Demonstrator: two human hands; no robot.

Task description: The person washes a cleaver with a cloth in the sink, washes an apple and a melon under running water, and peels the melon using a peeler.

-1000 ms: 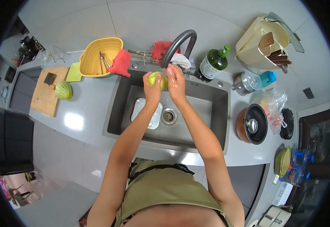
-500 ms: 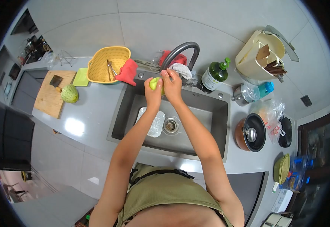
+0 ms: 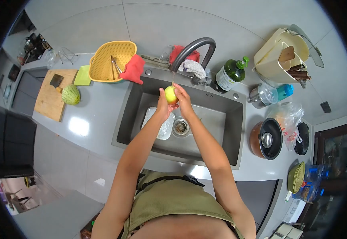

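Note:
A yellow-green round fruit (image 3: 171, 95) is held between both hands over the sink (image 3: 217, 127), under the dark curved faucet (image 3: 193, 46). Thin water runs from the spout onto it. My left hand (image 3: 164, 106) closes on the fruit's left and lower side. On its right side, the fingers of my right hand (image 3: 183, 100) press against it. Below them in the sink lie a whitish clear tray (image 3: 165, 128) and the round drain (image 3: 180, 127).
Left on the counter are a yellow basket (image 3: 101, 59), red cloth (image 3: 133, 69), cutting board (image 3: 48, 99), cleaver (image 3: 56, 80) and striped melon (image 3: 70, 95). Right stand a green soap bottle (image 3: 231, 75), utensil holder (image 3: 281, 47), steel cup (image 3: 257, 96) and pot (image 3: 266, 139).
Both hands have moved down and closer together around the fruit, which now sits below the spout with more of it showing. The camera view has shifted slightly.

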